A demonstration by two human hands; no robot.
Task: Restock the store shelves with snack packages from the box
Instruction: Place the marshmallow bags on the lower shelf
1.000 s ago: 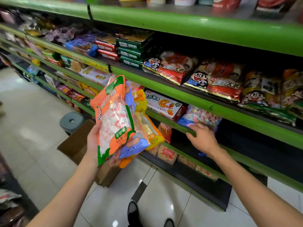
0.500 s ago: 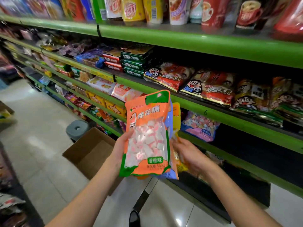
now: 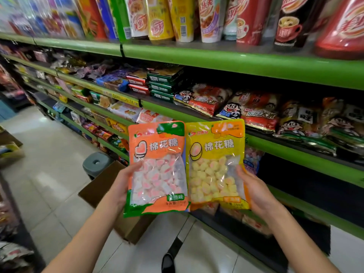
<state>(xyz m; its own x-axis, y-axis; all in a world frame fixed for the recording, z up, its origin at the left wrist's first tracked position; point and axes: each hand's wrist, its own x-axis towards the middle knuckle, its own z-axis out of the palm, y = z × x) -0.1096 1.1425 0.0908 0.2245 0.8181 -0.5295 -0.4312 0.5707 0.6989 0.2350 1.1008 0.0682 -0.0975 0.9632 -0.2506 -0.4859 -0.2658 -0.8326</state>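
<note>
A sec ago my left hand (image 3: 126, 184) had the whole fan of bags stacked together while my right hand (image 3: 254, 191) was down at the shelf edge. Now the stack is split: orange marshmallow bag (image 3: 157, 168) in my left, yellow marshmallow bag (image 3: 215, 164) in my right, held side by side w/ their inner edges touching or slightly overlapping, fronts facing me. Left hand wraps the orange bag's left edge, thumb on the front, fingers behind. Right hand does the same on the yellow bag's right edge, thumb pressing the clear window. A sliver of blue shows between the two bags and some packaging peeks under the yellow one, so prob more bags are tucked behind; can't tell how many or which hand has them.

View has also tipped up vs before: the top shelf w/ tall drink cups (image 3: 208, 18) is in sight now, and the cardboard box (image 3: 102, 186) sits on the floor below my left forearm, next to the grey stool (image 3: 96, 163).

What it means: I've sorted flavours, so each can go to its own spot. A bag of mixed marshmallows (image 3: 253, 158) already lies on the lower shelf (image 3: 307, 158) just behind the yellow bag, w/ dark bare shelf to its right. That looks like the slot. Nothing from this handful is placed yet; both bags are in the air in front of the shelving. Next is likely yellow in w/ the right, then orange beside it.
</note>
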